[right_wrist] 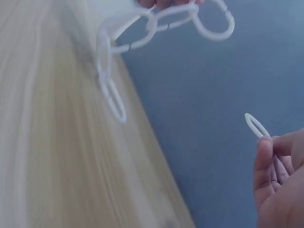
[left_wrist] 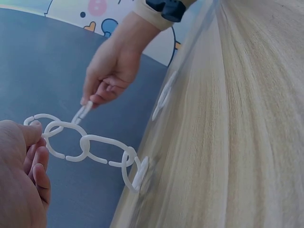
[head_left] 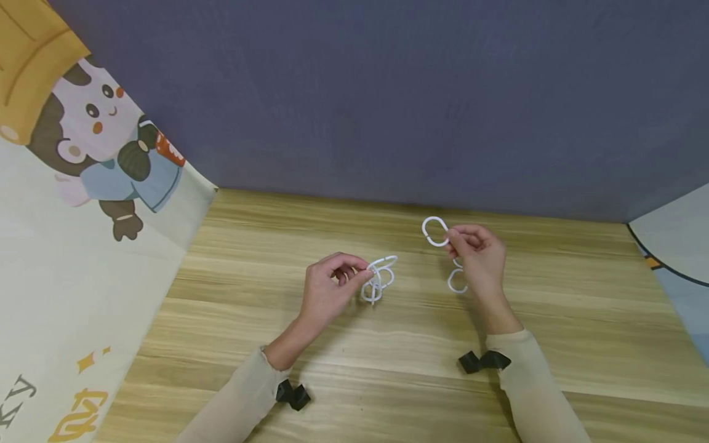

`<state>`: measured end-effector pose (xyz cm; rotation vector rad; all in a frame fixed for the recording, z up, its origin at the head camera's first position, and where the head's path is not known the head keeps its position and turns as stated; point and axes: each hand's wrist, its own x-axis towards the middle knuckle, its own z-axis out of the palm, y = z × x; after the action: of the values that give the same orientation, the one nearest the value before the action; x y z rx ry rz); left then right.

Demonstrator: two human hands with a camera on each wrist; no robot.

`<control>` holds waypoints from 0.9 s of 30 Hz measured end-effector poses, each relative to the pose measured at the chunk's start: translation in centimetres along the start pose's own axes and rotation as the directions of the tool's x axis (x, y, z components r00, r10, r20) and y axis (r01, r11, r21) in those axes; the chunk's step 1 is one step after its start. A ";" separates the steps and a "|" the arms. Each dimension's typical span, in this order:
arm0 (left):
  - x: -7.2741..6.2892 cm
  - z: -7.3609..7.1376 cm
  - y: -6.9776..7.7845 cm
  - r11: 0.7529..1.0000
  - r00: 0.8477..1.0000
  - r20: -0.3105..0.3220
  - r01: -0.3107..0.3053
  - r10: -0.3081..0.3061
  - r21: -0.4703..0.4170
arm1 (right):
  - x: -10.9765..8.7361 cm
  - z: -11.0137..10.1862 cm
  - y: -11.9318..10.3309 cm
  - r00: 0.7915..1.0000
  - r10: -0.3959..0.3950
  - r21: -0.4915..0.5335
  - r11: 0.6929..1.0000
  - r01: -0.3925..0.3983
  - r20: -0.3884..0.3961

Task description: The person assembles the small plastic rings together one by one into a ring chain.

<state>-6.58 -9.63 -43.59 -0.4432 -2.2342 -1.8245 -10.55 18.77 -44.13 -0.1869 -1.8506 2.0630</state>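
My left hand [head_left: 331, 284] pinches a short chain of white plastic links [left_wrist: 66, 141] between thumb and finger. The chain hangs down, and its lowest link touches the wooden table in the left wrist view. Each link is an oval ring with a small gap in its side. To the right, my right hand [head_left: 480, 261] pinches a single white link [head_left: 435, 232] by its edge, held above the table and apart from the chain. Below that hand, loose white links [head_left: 457, 281] lie on the table, partly hidden by it.
The wood-grain table [head_left: 354, 381] ends at a dark blue-grey wall [head_left: 354, 104] behind the hands. At the left stands a pale panel [head_left: 44, 246] with cartoon prints, and another printed panel [head_left: 684, 246] rises at the right.
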 end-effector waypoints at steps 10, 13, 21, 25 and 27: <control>-0.1 -0.1 -0.2 1.000 1.000 0.024 -0.003 0.003 0.011 | -2.1 1.5 -3.1 0.994 0.092 0.082 0.992 -0.097 0.056; -0.1 -0.2 -0.1 1.000 1.000 0.023 -0.010 0.010 0.012 | -2.8 2.0 -3.8 0.992 0.098 0.089 0.990 -0.105 0.081; -0.1 0.0 -0.1 1.000 1.000 0.023 -0.019 0.019 0.012 | -4.4 3.2 -4.7 0.988 0.090 0.085 0.991 -0.101 0.128; -0.1 0.0 -0.1 1.000 0.999 0.027 -0.020 0.019 0.005 | -4.9 3.6 -4.9 0.988 0.070 0.073 0.994 -0.081 0.140; -0.1 0.1 0.0 1.000 0.999 0.030 -0.021 0.021 0.001 | -5.1 3.8 -4.9 0.987 0.060 0.070 0.995 -0.071 0.151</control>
<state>-6.49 -9.57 -43.62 -0.4948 -2.2417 -1.8182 -6.22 13.79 -39.57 -0.0768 -1.8705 2.2424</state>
